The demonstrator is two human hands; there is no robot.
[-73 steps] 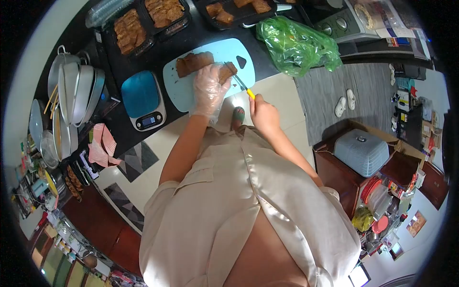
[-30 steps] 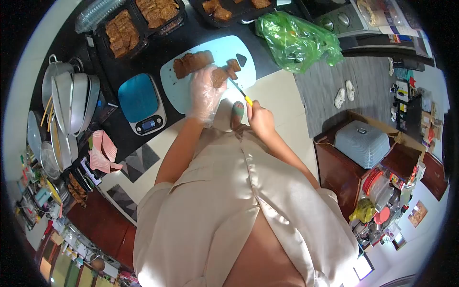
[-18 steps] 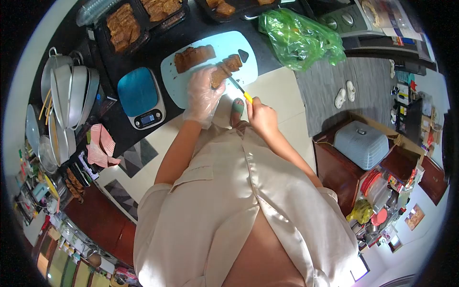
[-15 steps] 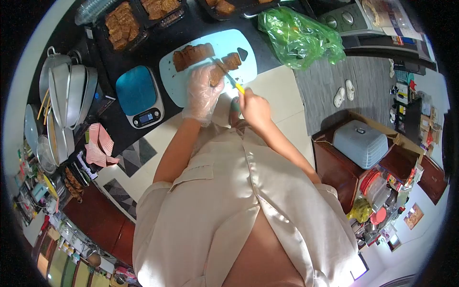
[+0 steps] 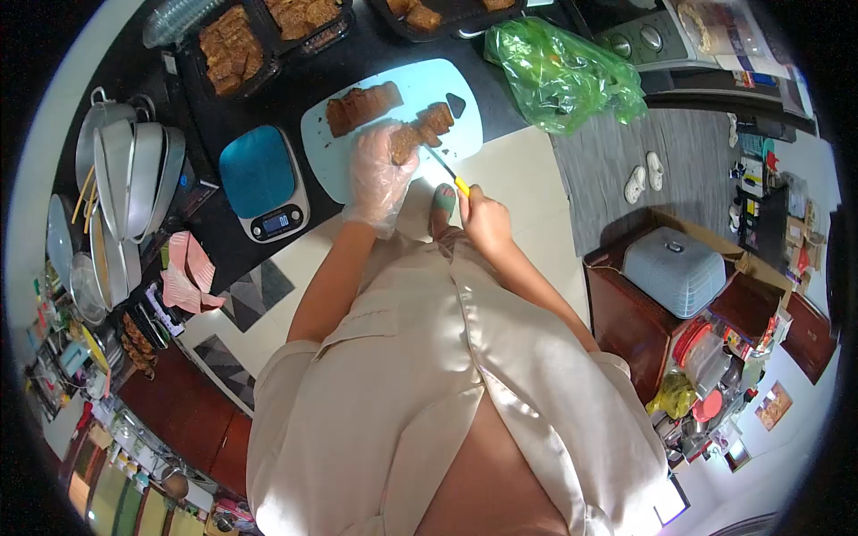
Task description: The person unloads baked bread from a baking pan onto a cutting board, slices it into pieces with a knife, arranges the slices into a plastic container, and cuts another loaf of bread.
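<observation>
My left hand [image 5: 378,174], in a clear plastic glove, is closed round a brown food piece [image 5: 405,144] on the light blue cutting board [image 5: 335,167]. My right hand [image 5: 485,221] grips the yellow handle of a knife [image 5: 460,184]. The blade points up and left, its tip beside the held piece. Smaller cut pieces [image 5: 435,120] lie just right of that piece, near the board's dark hole. A longer brown chunk [image 5: 364,107] rests on the board above my left hand.
Left of the board is a kitchen scale [image 5: 259,174] with a blue top. Black trays [image 5: 259,82] of brown pieces stand at the back. A green plastic bag [image 5: 563,76] lies to the right. Metal pans [image 5: 134,179] and a pink cloth [image 5: 189,272] are at the far left.
Cut pieces now lie apart beside the held piece, which is shorter than at first. The knife has drawn back from over the food toward me. My left hand has shifted slightly left and down.
</observation>
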